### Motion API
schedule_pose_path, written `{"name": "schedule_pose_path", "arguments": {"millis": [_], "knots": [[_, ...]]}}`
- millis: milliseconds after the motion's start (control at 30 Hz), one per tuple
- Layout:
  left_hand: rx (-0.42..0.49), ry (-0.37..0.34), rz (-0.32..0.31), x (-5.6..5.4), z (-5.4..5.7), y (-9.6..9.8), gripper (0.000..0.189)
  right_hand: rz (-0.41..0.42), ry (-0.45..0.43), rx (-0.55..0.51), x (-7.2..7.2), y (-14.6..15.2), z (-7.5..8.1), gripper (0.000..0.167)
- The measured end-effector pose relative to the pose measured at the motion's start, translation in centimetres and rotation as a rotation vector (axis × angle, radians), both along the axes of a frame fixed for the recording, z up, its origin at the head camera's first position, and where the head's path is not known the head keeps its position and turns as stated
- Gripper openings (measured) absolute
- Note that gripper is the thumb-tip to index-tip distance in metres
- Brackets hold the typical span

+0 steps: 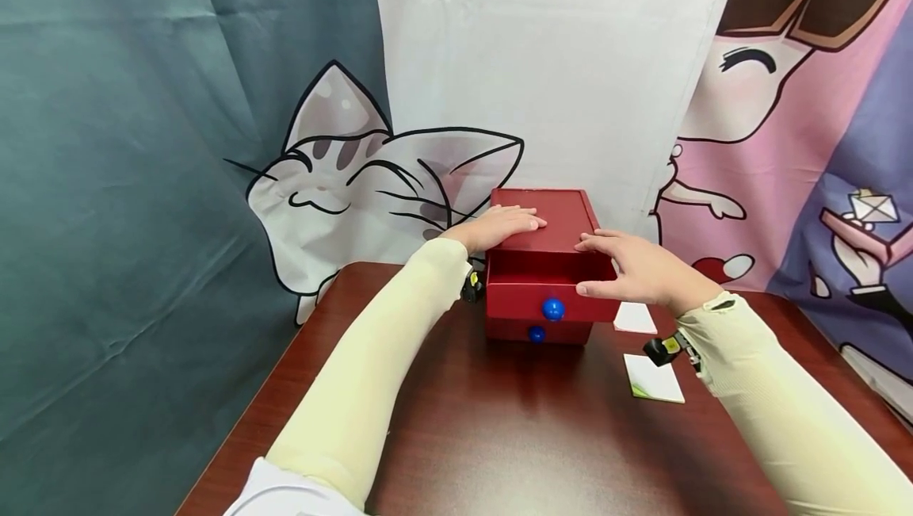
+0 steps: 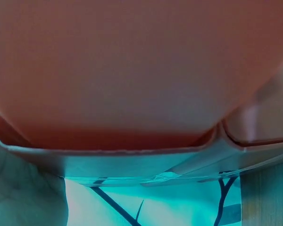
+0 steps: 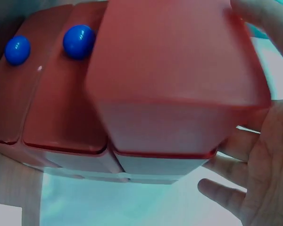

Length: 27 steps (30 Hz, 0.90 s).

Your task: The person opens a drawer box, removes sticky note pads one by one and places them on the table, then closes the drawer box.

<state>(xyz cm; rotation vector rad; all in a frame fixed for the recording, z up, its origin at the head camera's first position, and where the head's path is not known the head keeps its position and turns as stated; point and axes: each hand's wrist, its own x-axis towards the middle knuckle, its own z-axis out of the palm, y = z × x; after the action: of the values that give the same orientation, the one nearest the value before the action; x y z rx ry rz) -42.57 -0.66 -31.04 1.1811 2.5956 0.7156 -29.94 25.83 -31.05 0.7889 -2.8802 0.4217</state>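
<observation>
A red drawer box (image 1: 545, 203) with blue knobs stands at the back of the table, its upper drawer (image 1: 513, 303) pulled out. A blue knob (image 1: 552, 309) sticks out from that drawer's front. My left hand (image 1: 499, 224) rests flat on the box top, fingers pointing right. At the right side of the pulled-out drawer is my right hand (image 1: 635, 269), fingers spread and mostly straight, fingertips right at the box's front corner and thumb over the drawer. In the right wrist view, the protruding drawer (image 3: 170, 56) stands beside two pushed-in drawer fronts (image 3: 66, 99); its own knob is hidden.
On the brown table (image 1: 499, 437), a white pad with a green corner (image 1: 655, 379) and another white sheet (image 1: 633, 318) lie right of the box. Behind it hangs a curtain (image 1: 556, 64) printed with cartoon figures. A dark wrist camera (image 1: 663, 349) sits on the right sleeve.
</observation>
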Motion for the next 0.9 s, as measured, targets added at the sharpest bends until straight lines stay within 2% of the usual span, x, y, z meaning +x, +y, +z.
{"name": "schedule_pose_path", "arguments": {"millis": [100, 267, 600, 900], "knots": [[-0.002, -0.018, 0.008, 0.0, -0.2, 0.0, 0.055, -0.006, 0.012, 0.0, 0.0, 0.1, -0.1, 0.066], [-0.008, 0.004, 0.008, 0.0, -0.2, 0.0, 0.054, -0.037, 0.025, 0.0, 0.1, -0.2, -0.1, 0.068], [0.001, 0.017, 0.013, 0.0, -0.1, -0.2, 0.053, -0.093, 0.122, -0.003, -0.4, -1.0, -0.6, 0.061], [-0.003, 0.005, 0.022, 0.2, 0.1, 0.1, 0.054, -0.209, 0.228, -0.028, -0.6, -1.6, -1.4, 0.055]]}}
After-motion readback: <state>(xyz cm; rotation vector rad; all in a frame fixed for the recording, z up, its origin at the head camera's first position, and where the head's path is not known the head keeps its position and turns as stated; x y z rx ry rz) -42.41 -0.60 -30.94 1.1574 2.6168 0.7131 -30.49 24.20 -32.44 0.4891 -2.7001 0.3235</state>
